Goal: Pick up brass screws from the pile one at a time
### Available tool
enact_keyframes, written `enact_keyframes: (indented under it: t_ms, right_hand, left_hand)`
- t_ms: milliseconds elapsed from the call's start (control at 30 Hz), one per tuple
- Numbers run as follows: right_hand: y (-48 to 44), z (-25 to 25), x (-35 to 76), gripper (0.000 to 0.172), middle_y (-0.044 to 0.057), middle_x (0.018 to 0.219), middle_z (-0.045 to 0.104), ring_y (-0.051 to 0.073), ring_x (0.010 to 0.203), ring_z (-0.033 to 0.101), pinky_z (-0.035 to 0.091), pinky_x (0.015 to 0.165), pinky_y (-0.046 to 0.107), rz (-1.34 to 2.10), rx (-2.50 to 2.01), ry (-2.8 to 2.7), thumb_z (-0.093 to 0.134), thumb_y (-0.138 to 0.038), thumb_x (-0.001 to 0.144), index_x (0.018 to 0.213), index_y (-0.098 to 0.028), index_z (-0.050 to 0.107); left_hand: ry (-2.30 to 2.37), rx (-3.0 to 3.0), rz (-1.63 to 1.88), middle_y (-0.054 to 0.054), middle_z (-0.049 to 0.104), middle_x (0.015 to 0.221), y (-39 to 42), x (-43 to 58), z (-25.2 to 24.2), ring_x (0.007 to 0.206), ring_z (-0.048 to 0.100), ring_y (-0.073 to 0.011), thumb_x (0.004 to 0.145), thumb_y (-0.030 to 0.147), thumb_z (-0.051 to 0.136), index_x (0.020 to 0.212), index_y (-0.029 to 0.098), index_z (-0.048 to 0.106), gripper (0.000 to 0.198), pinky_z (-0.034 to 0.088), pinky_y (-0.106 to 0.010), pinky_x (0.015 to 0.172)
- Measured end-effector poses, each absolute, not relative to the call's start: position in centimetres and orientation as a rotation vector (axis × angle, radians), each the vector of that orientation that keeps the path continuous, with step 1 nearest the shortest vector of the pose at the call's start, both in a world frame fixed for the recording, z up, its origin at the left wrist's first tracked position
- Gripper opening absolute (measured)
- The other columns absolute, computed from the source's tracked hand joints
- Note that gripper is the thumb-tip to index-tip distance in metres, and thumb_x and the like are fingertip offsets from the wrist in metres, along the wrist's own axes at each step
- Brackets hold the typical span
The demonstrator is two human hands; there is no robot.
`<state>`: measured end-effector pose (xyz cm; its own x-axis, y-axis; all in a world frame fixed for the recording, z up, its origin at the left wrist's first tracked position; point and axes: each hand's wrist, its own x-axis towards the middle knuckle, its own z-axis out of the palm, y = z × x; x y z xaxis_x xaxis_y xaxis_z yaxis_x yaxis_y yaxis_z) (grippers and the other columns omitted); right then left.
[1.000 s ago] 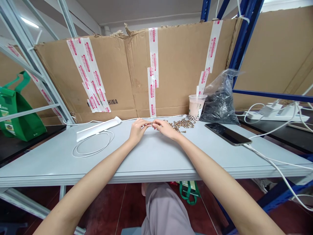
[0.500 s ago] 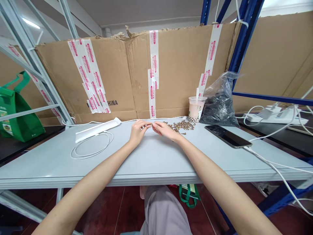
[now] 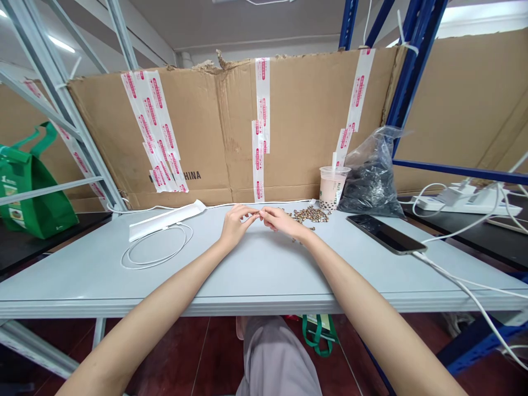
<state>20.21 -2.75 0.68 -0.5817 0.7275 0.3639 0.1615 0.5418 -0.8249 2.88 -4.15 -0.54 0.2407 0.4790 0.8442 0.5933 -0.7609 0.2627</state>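
My left hand [image 3: 238,224] and my right hand [image 3: 279,221] meet fingertip to fingertip, just above the middle of the table. Both are pinched closed. Whatever lies between the fingertips is too small and too covered to make out. Just beyond my right hand, to its right, spreads a loose pile of small brass-coloured metal pieces [image 3: 311,214], which look like screws or fittings. My right hand and wrist hide part of that pile, and a few pieces show close to the wrist.
A bubble tea cup [image 3: 331,187] and a clear bag of dark pieces [image 3: 365,184] stand behind the pile. To the right lies a phone [image 3: 386,234] with white cables. A white folded strip [image 3: 165,220] and coiled cable [image 3: 157,265] lie left. Cardboard [image 3: 301,132] walls the back.
The fingertips have shifted slightly against each other, with both hands staying in the same place. The camera view has tilted up a little.
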Motion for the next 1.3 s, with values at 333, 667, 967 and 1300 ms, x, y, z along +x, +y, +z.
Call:
enact_keyframes:
  t_ms: [333,667,967,1300]
  right_hand:
    - [-3.27,1.35,20.3,0.042,-0.005,0.052,0.024,0.007,0.046,0.021,0.019,0.045,0.022,1.155,-0.747,-2.066,0.035,-0.05,0.084,0.057,-0.018,0.032]
    - [-3.01,1.13,20.51,0.033,-0.004,0.059,0.035,0.008,0.052,0.032,0.027,0.048,0.021,1.022,-0.677,-2.089,0.047,-0.046,0.08,0.065,-0.017,0.041]
    - [-2.86,1.26,20.72,0.038,-0.006,0.053,0.027,0.007,0.045,0.022,0.02,0.043,0.021,1.31,-0.667,-2.063,0.036,-0.049,0.085,0.063,-0.017,0.04]
    - [-3.13,0.83,20.33,0.038,-0.005,0.055,0.028,0.006,0.048,0.025,0.023,0.046,0.021,1.173,-0.603,-2.063,0.04,-0.046,0.085,0.06,-0.017,0.036]
  left_hand:
    - [-0.979,-2.437,-1.495,-0.003,0.067,0.077,-4.2,2.92,-0.61,0.07,0.052,-0.0152,0.08,0.034,0.056,0.085,0.021,0.068,0.018,0.041,-0.029,0.066]
    - [-0.977,-2.417,-1.533,-0.003,0.067,0.079,-4.32,2.78,-0.46,0.069,0.051,-0.0148,0.081,0.031,0.054,0.085,0.021,0.067,0.017,0.041,-0.029,0.067]
    - [-0.96,-2.414,-1.495,-0.002,0.067,0.08,-4.23,3.06,-0.77,0.069,0.051,-0.0139,0.081,0.031,0.056,0.086,0.02,0.066,0.016,0.04,-0.028,0.068]
    - [-0.966,-2.402,-1.511,-0.002,0.067,0.079,-4.21,2.88,-0.65,0.067,0.05,-0.0133,0.081,0.03,0.056,0.085,0.02,0.066,0.015,0.041,-0.027,0.066]
